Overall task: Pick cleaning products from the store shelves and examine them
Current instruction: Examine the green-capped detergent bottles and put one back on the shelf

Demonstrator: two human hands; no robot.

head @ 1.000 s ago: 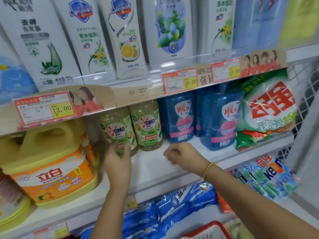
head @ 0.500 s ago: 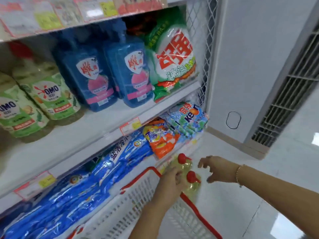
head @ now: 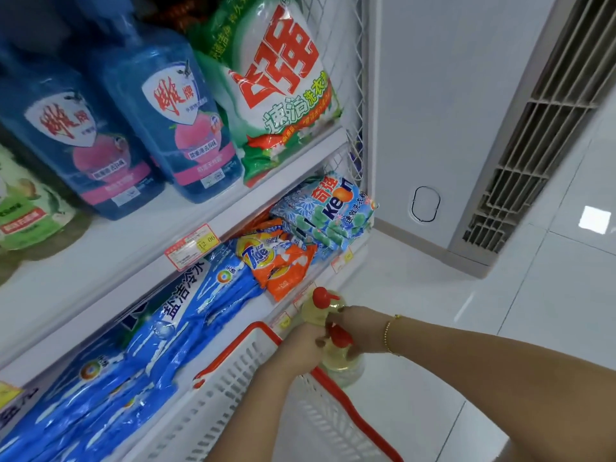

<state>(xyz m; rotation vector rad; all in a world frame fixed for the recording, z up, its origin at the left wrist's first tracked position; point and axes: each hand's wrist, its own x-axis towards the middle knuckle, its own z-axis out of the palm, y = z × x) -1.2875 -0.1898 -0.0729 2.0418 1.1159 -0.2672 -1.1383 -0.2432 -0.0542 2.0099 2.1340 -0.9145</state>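
Two yellow-green detergent bottles with red caps are low in the head view, by the far corner of a white basket with a red rim (head: 358, 418). My left hand (head: 300, 353) grips the nearer bottle (head: 343, 365) by its neck. My right hand (head: 358, 326) is closed around the neck of the farther bottle (head: 318, 308). Both bottles stand upright, close together, just over the basket's rim.
Blue detergent bottles (head: 180, 128) and a green-white powder bag (head: 283, 91) stand on the upper shelf. Below lie blue bags (head: 186, 315), an orange Tide bag (head: 276, 265) and a Keon bag (head: 330, 211). A white wall (head: 450, 95), a vent grille (head: 533, 138) and tiled floor are to the right.
My view dropped from the OMO bottles on the shelf to the basket. Both bottles came down with my left hand; my right hand has closed on the farther one.
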